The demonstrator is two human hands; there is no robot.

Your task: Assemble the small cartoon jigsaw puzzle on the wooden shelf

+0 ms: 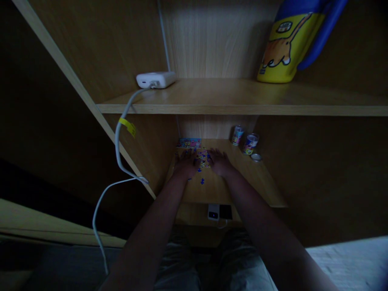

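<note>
Small jigsaw puzzle pieces [203, 158], mostly blue with yellow and pink bits, lie in a cluster on the lower wooden shelf board. My left hand [186, 164] rests at the cluster's left side, palm down with its fingers stretched out. On the right side, my right hand [220, 162] has its fingers spread, and its fingertips touch or hover by the pieces. I cannot make out anything held in either hand. A loose blue puzzle piece [202, 181] sits nearer to me. Behind the left hand is a colourful picture strip [190, 142].
At the back right stand two small printed cans [237, 135], with a round metal lid [256, 157] beside the nearer one. The upper shelf [224, 95] carries a white adapter [156, 79] with a hanging cable [117, 141] and a blue-yellow jug [281, 48]. A small device [213, 212] lies below.
</note>
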